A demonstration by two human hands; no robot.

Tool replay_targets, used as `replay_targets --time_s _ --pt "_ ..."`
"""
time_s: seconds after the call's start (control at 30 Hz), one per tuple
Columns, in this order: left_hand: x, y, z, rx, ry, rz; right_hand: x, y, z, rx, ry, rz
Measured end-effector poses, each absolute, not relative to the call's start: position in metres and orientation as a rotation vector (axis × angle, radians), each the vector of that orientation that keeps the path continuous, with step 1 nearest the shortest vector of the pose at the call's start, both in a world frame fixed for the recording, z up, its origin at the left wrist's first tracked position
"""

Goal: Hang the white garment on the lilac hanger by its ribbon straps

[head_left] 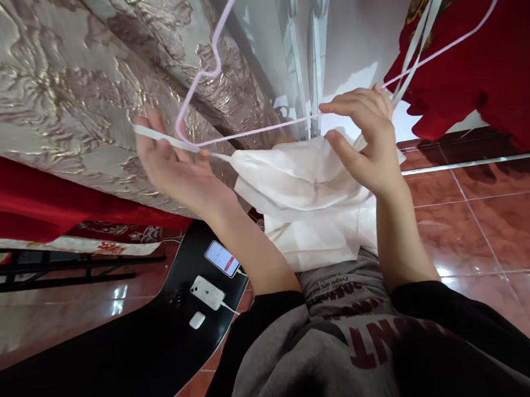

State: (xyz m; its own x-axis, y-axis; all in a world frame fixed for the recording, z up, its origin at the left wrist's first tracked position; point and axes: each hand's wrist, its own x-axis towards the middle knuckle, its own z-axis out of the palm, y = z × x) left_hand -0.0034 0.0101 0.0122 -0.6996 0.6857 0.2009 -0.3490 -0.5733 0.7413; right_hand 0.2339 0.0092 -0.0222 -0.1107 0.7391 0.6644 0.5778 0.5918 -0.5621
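Note:
A pale pink clothes hanger (259, 130) spans the space in front of me, its long lower bar passing between both hands. My left hand (175, 163), palm turned up and fingers partly spread, carries a white strap (150, 133) stretched across the fingers beside the hanger's left corner. This strap leads to a thin white garment (300, 177) hanging below the bar. My right hand (364, 126) is at the bar's right part, thumb and index finger apart; its other fingers curl round the bar, partly hidden. More white straps run from behind it up to the hanger's right end.
Embossed beige-pink curtain fabric (32, 100) hangs at the left, red cloth (488, 71) at the right. On a black surface (99, 370) at lower left lie two phones (207, 292) with cables and a small white case (197, 320). Reddish floor tiles (473, 225) extend at right.

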Motion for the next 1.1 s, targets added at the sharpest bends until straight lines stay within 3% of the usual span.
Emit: replay_targets --time_s 0.17,0.37,0.5,0.73,1.1 --pt "0.018 0.008 -0.002 0.81 0.91 1.9 0.223 0.006 -0.026 -0.944 -1.876 0.278" --pt "0.038 0.004 0.002 0.909 0.79 1.935 0.246 0.018 -0.027 -0.88 -1.319 -0.02" --pt "0.033 0.006 0.001 0.923 0.809 1.935 0.267 0.014 -0.009 -1.115 -1.441 0.192" --pt "0.033 0.009 0.005 0.848 0.876 1.926 0.264 -0.014 0.037 -1.304 -1.583 0.214" --pt "0.032 0.012 0.002 0.849 0.862 1.902 0.28 0.009 0.033 -0.899 -1.417 0.296"
